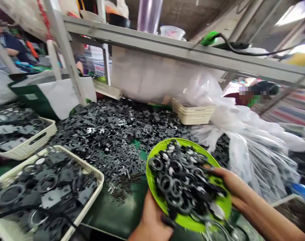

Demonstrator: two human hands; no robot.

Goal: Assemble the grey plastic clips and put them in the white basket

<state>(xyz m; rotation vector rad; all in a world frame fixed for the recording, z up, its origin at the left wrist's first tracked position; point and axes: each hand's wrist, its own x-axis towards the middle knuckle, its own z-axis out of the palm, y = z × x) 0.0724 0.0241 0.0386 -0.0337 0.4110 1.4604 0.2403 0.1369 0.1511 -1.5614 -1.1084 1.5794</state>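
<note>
A lime-green round basin (156, 147), tilted toward the lower right, is full of black rings and small dark parts (177, 174). My left hand (153, 216) grips its lower left edge from below. At its right side my right hand (226, 182) is closed on the rim, with the thumb over the edge. Some rings and clear pieces hang at the basin's lower right edge. Behind the basin, a wide heap of small black and grey parts (117, 130) covers the green tabletop (112, 214).
Cream baskets of dark parts stand at the lower left (100, 177) and far left (53, 129). Stacked cream baskets (196, 115) sit behind the heap. Clear plastic bags (257, 157) lie right. A metal shelf beam (167, 45) crosses above. People are partly visible at both sides.
</note>
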